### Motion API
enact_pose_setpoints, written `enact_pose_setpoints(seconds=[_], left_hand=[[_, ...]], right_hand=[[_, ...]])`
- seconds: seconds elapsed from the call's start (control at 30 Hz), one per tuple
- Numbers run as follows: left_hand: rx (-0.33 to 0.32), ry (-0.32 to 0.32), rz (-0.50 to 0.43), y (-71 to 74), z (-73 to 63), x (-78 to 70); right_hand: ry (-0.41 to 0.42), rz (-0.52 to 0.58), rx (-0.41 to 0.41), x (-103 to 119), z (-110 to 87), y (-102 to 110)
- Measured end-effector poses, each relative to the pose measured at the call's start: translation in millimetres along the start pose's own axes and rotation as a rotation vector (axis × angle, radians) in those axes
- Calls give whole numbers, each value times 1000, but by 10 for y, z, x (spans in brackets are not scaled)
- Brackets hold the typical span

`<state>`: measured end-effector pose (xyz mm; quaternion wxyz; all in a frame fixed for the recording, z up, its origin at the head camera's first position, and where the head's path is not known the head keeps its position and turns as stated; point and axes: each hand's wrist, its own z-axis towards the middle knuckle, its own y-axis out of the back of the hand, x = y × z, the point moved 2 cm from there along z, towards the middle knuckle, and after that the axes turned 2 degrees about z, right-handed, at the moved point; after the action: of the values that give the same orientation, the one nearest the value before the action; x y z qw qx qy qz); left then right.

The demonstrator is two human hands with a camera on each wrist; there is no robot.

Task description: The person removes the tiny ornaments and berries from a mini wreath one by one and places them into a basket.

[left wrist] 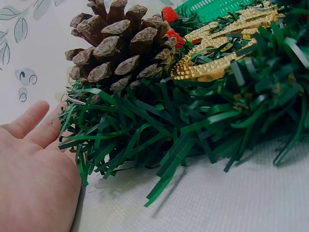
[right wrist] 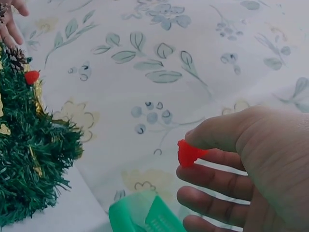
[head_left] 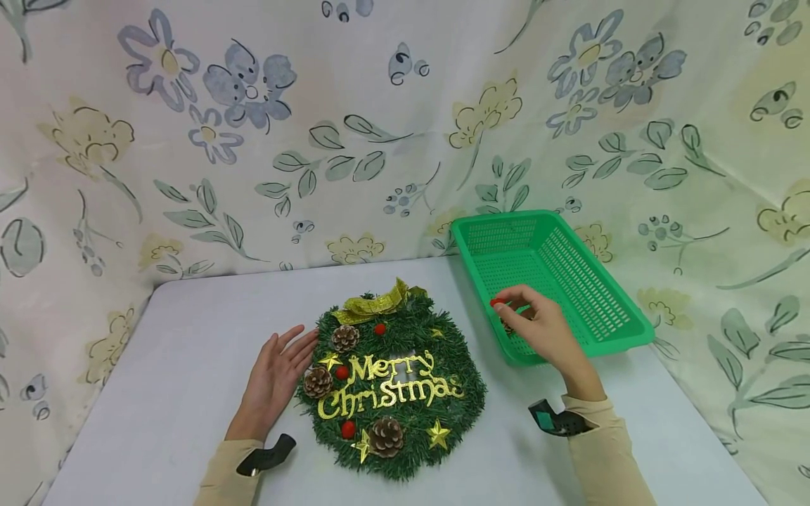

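A green Christmas wreath [head_left: 465,414] lies on the table, bearing gold "Merry Christmas" lettering [head_left: 392,400], pinecones [head_left: 386,437], gold stars [head_left: 438,434], red berries [head_left: 348,429] and a gold ribbon bow [head_left: 370,306]. At its left edge rests my left hand [head_left: 273,383], palm turned up and fingers straight, fingertips right at the greenery; in the left wrist view a pinecone [left wrist: 120,48] rises beside it. Between thumb and fingertips my right hand [head_left: 545,330] pinches a small red berry [right wrist: 187,153], held over the near left side of the green basket [head_left: 607,348].
The green plastic basket stands at the back right of the white-covered table [head_left: 190,337], with a pinecone partly hidden under the right hand. Behind the table hangs a floral curtain [head_left: 354,140]. Each wrist wears a black camera mount [head_left: 268,455].
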<state>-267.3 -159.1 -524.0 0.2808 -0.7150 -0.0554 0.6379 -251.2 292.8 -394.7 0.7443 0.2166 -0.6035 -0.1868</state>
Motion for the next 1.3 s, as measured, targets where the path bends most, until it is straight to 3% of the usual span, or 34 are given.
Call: enact_pose_setpoints(seconds=[1.3], left_hand=[[-1,4,-2,3,-8,-1]], right_hand=[[-64,-63,36,-280,89,-5]])
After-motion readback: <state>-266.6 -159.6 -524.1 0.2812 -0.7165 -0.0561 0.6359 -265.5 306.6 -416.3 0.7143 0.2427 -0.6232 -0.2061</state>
